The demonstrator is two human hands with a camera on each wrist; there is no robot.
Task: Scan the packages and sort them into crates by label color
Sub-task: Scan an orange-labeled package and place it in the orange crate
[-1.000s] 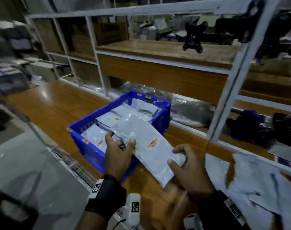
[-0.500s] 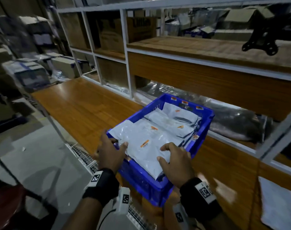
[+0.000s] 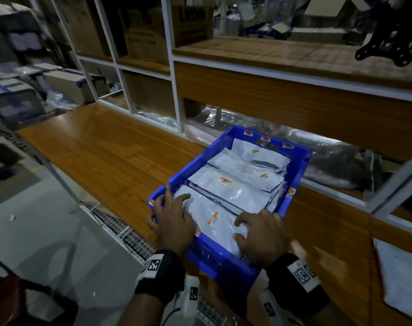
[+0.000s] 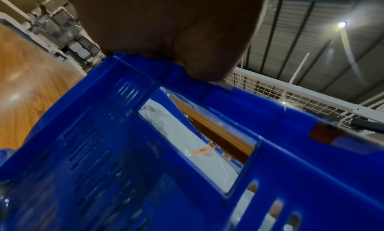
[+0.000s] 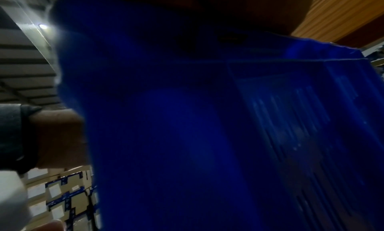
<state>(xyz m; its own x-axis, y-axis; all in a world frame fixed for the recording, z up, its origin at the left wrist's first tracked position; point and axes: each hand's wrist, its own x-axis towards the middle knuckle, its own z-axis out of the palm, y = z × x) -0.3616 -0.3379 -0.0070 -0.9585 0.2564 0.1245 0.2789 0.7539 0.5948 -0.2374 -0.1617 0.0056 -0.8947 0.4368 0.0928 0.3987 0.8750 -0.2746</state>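
Observation:
A blue crate (image 3: pixel 296 175) stands on the wooden worktop, filled with several white packages bearing orange labels. The top package (image 3: pixel 214 208) lies flat at the crate's near end, its orange label facing up. My left hand (image 3: pixel 174 210) has spread fingers resting on the package's left end and the crate's near-left corner. My right hand (image 3: pixel 254 228) rests fingertips on the package's right end. The left wrist view shows my palm (image 4: pixel 166 29) over the crate's rim (image 4: pixel 270 113) and a package (image 4: pixel 187 144) through the handle hole. The crate wall (image 5: pixel 207 119) fills the dark right wrist view.
The wooden worktop (image 3: pixel 94 149) stretches left of the crate. A white shelf frame (image 3: pixel 174 90) with cardboard boxes rises behind. Plastic-wrapped goods (image 3: pixel 329 158) lie under the shelf. Another white package (image 3: pixel 402 278) lies on the worktop at right. Wire mesh (image 3: pixel 120 229) lines the near edge.
Both hands carried the white package leftward and lowered it into the blue crate. It now lies flat on the pile, with my fingers resting on top instead of gripping its ends.

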